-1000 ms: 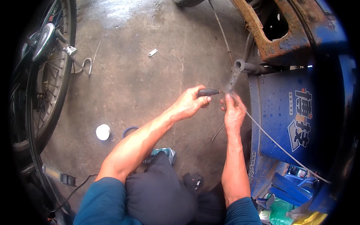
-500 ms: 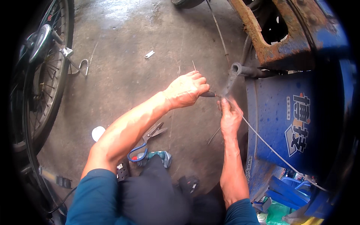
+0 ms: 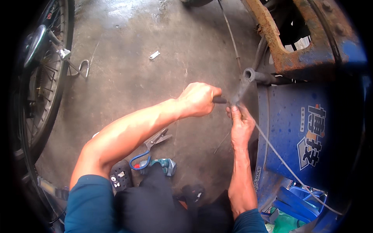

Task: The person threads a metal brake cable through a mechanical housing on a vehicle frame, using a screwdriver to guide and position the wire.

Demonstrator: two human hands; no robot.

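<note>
Grey, stained concrete floor [image 3: 128, 77] of a repair yard, seen from above. Left hand [image 3: 198, 99] clenched in a fist around the dark handle of a tool [image 3: 220, 100], its working end hidden at the cable. Right hand [image 3: 241, 126] just below and right of it, thumb and fingers pinched narrow on a thin steel cable [image 3: 279, 159] running down and away to the lower right, across a blue metal panel [image 3: 287, 128]. Cable end held close under a grey tube fitting [image 3: 248, 74] jutting from a rusted frame [image 3: 287, 50] above the panel; whether touching, cannot tell. Coil spring [image 3: 259, 54] and a thin rod [image 3: 231, 35] slanting up beyond the fitting. Blue-handled snips [image 3: 149, 149] lying on the floor beneath the left forearm, beside a teal power tool [image 3: 165, 165]. Spoked wheel [image 3: 37, 73] along the left edge, with a small metal hook [image 3: 83, 68] beside it. Small flat metal piece [image 3: 154, 55] alone on the floor farther off.
</note>
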